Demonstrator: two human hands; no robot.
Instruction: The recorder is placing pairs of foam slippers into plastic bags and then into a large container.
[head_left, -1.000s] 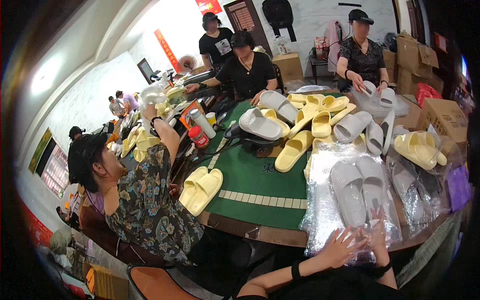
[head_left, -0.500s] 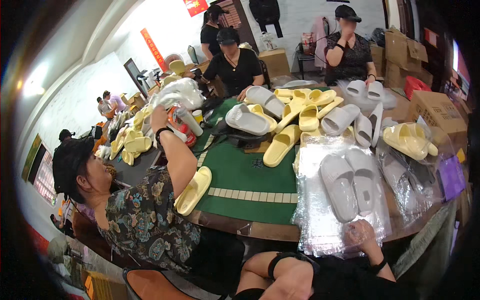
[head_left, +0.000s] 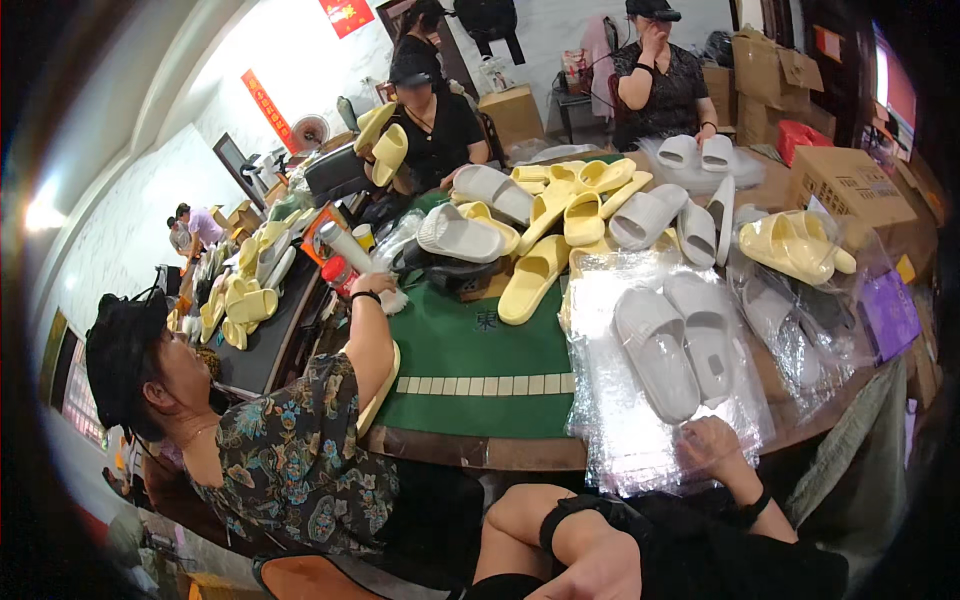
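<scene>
Tabletop [head_left: 440, 345] carries gray slippers [head_left: 645, 345] on clear bags [head_left: 635, 455] just beyond your curled right grip [head_left: 710, 447] (hold unclear, likewise your left grip [head_left: 600, 570]).

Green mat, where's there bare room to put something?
Bare green mat lies between slipper pile and pale rectangle row, and between that row and the table edge. Crowded: that pile, and right, grey slippers on clear bags.

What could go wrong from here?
1. The stack of clear, shiny plastic bags seems to overhang the brown table edge beside the right hand; a nudge could slide it, and the pair of grey moulded slippers on top, off.
2. The loose heap of yellow and grey moulded slippers mixes colours; some might tumble or get mispaired.
</scene>
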